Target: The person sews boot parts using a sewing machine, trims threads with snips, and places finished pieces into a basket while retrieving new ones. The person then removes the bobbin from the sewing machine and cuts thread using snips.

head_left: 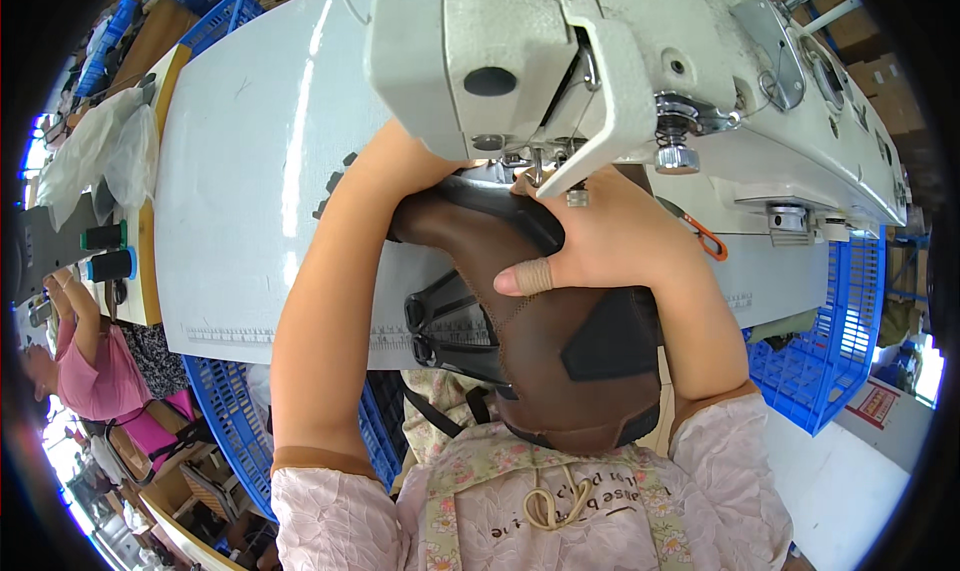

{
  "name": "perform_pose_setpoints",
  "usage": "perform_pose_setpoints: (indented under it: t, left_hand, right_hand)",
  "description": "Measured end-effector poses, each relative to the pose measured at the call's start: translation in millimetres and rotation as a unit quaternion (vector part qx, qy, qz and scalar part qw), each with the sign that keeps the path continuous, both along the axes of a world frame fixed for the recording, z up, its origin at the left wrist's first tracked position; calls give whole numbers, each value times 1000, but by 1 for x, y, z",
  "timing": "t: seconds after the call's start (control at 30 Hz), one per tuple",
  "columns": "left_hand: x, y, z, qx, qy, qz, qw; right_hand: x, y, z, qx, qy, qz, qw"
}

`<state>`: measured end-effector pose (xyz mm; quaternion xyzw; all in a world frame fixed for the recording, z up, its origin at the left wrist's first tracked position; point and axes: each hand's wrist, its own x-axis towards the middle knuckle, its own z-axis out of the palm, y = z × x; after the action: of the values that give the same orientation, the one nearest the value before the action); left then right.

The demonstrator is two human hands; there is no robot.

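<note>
A brown leather piece (510, 316) with black panels and stitched edges lies under the sewing machine head (490, 71) and reaches down to my lap. Its kind I cannot make out. My right hand (610, 236) grips its upper part near the needle area, thumb across the leather and wrapped in tan tape; the other fingers are mostly hidden. My left hand (425, 161) reaches behind the machine head at the piece's far edge, its fingers out of sight. Black plastic-looking arms (450, 316) stick out at the piece's left side.
An orange-handled tool (708, 239) lies right of my right hand. Blue crates stand at the right (830, 331) and below the table's front edge (235, 411). Thread spools (110, 264) and a plastic bag (105, 151) are at the left, where another person (95, 361) works.
</note>
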<state>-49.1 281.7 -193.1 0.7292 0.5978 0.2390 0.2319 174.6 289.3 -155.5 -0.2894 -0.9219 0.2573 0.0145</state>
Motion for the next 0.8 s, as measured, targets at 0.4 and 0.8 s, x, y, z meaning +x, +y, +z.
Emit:
perform_pose_setpoints:
  t: [0.4,0.8]
  left_hand:
    - [8,-10,14,90,-72,0,993]
    - [-11,18,-34,74,-45,-42,995]
  right_hand:
    - [2,-2,-8,38,72,-2,997]
    - [5,-4,-13,58,122,-15,991]
